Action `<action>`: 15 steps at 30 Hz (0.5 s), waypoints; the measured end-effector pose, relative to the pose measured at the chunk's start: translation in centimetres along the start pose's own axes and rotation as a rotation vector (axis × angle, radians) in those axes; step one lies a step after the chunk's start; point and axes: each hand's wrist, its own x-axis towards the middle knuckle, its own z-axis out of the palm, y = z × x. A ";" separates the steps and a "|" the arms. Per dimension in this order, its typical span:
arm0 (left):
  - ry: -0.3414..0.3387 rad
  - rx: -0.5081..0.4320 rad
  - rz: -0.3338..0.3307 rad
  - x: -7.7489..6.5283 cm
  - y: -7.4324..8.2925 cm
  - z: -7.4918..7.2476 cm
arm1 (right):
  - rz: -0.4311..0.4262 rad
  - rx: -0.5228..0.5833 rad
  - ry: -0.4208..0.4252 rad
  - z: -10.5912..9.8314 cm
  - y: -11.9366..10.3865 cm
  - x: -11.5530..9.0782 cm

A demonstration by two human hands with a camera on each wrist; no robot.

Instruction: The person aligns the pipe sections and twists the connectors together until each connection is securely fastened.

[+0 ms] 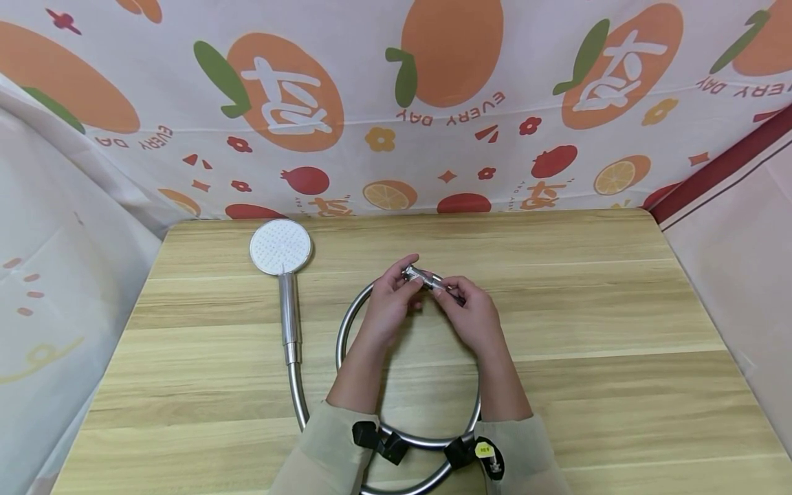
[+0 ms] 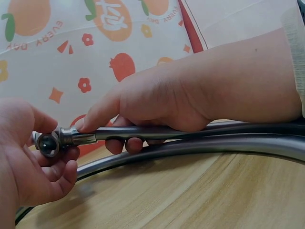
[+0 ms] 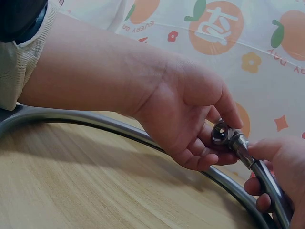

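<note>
Far left on worktop [image 1: 588, 309]: shower head [image 1: 280, 247], round spray face up, by the far edge. Its handle [image 1: 289, 309] runs near-far, lower end toward the person. Metal hose [image 1: 342, 337] leaves that end, goes under the left sleeve [image 1: 331, 447] and loops about beneath the forearms.

Centre: left hand [image 1: 388, 302] pinches the hose-end fitting [image 3: 236, 140], thumb and fingers at its outer end. Fitting is held up off the worktop, inside the far part of the loop. Long axis slants in the head view: outer end far and left, hose side nearer and right. Its round open mouth looks sideways off that axis, back toward both wrist cameras.

Just right: right hand [image 1: 473, 313] grips the hose behind the fitting, thumb near the collar. Hands close together, both clamped on the one piece.
</note>
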 end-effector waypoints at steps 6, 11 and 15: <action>0.003 0.002 0.000 0.0 0.1 0.0 | -0.018 -0.004 0.008 0.0 0.0 0.0; 0.004 -0.002 0.005 0.0 0.0 0.0 | -0.018 -0.004 0.009 0.0 0.0 0.1; 0.006 0.000 0.005 0.1 -0.1 0.1 | -0.013 -0.001 0.006 0.0 0.0 0.0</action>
